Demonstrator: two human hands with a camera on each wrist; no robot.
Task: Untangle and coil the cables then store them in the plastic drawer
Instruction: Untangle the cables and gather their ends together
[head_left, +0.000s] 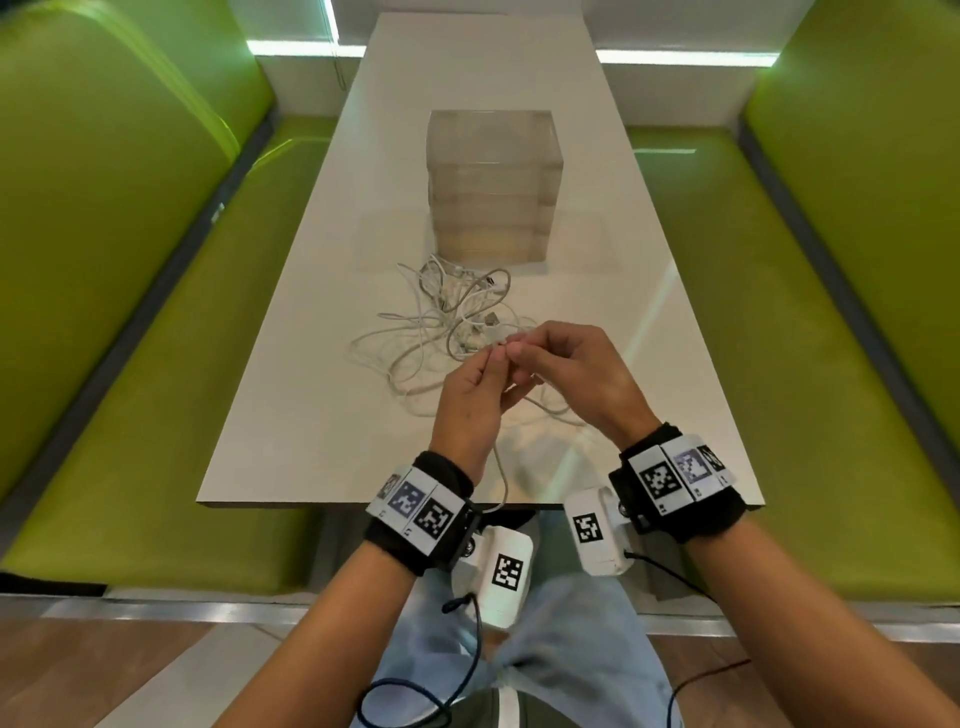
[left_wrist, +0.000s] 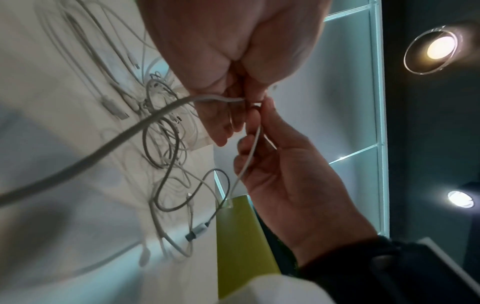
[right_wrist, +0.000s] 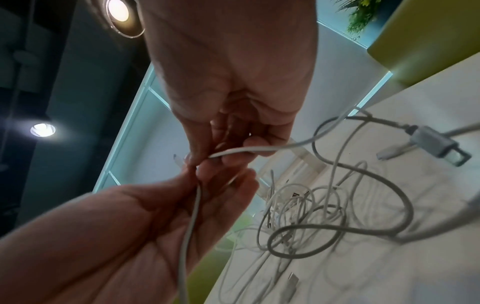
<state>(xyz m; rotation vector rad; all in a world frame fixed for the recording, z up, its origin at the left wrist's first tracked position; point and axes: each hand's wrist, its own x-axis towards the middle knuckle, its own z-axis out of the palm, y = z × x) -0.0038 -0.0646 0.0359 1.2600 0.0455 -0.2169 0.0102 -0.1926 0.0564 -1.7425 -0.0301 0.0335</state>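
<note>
A tangle of white and grey cables (head_left: 452, 312) lies on the white table (head_left: 291, 426), in front of the clear plastic drawer unit (head_left: 493, 182), whose drawers look closed. Above the pile's near edge my left hand (head_left: 491, 364) and right hand (head_left: 519, 353) meet fingertip to fingertip, both pinching one white cable (right_wrist: 244, 151). From the right hand (right_wrist: 207, 158) it runs out toward the pile (right_wrist: 298, 209). Another length (right_wrist: 192, 216) runs down across the left palm (right_wrist: 145, 226) and hangs past the table's near edge (head_left: 503, 483). A small connector tip (right_wrist: 178, 159) sticks out beside the fingers.
A thick grey cable with a metal USB plug (right_wrist: 431, 142) loops across the table near the pile. Green padded benches (head_left: 130, 364) (head_left: 810, 364) flank the table on both sides. My lap and the wrist cameras' cords sit below the table's near edge.
</note>
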